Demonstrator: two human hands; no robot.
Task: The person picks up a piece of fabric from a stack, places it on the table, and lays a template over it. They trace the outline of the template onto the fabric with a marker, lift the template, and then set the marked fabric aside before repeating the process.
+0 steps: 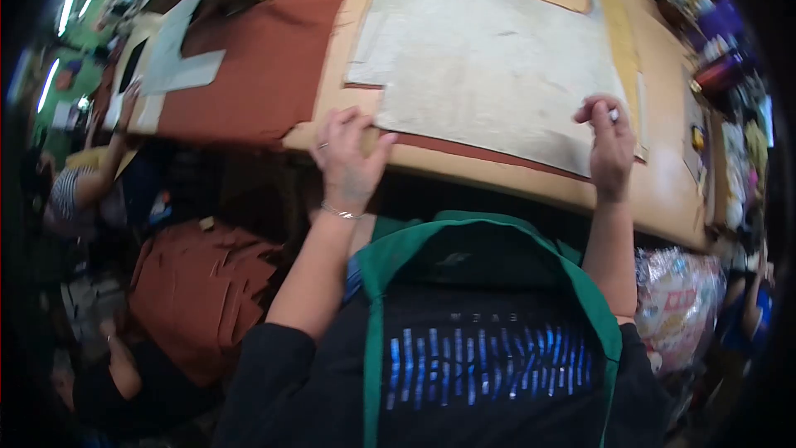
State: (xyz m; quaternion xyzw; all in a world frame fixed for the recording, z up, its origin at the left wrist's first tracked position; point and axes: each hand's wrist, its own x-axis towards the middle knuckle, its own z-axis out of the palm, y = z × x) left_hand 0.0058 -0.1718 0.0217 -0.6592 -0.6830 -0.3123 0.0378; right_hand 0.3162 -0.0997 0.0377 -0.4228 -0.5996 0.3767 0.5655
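Having brown cloth (257, 75) left of the pale board (489, 66); holding left hand (355, 153) half open at its near-left corner, contents unclear, and right hand (610, 148) curled around a white piece (613, 114) near its right edge, with table (670, 162) extending beyond.

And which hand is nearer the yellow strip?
Right. The right hand is beside the yellow strip; the left hand is farther off, by the near-left corner of the pale sheet.

The person wore a black short-sleeved T-shirt (489, 340), printed across the chest with blue, broken vertical bars and small pale lettering. Over it went a green apron (375, 357) with narrow straps. A silvery bracelet (342, 213) circled the left wrist (343, 203); one finger carried a ring (323, 146).
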